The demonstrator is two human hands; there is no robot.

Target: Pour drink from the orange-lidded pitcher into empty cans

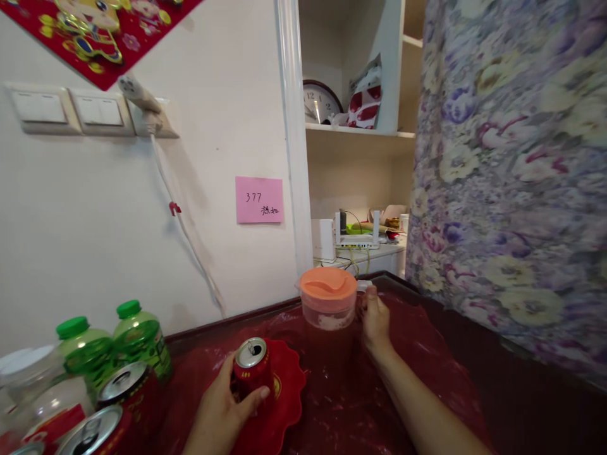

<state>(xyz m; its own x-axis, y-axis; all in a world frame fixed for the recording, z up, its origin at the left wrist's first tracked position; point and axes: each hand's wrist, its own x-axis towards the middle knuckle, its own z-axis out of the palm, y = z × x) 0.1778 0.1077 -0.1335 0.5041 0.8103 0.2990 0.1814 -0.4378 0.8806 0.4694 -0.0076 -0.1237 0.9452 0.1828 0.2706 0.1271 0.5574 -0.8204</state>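
My left hand (227,404) is wrapped round an opened red drink can (255,373), which stands upright over a red scalloped plate (289,404). The can's top faces me, its hole dark. Further right, my right hand (377,319) grips the handle of a clear plastic pitcher (328,316) with an orange lid. Brownish liquid with some foam on top fills much of the pitcher. It looks upright on the dark red table covering (427,373). Part of the handle is hidden behind my fingers.
At the left stand two green-capped bottles (137,335), several opened red cans (126,385) and clear white-lidded jars (33,373). Behind the table are a wall with a pink note (259,200) and shelves holding a white router (356,240). A floral curtain (512,189) hangs at right.
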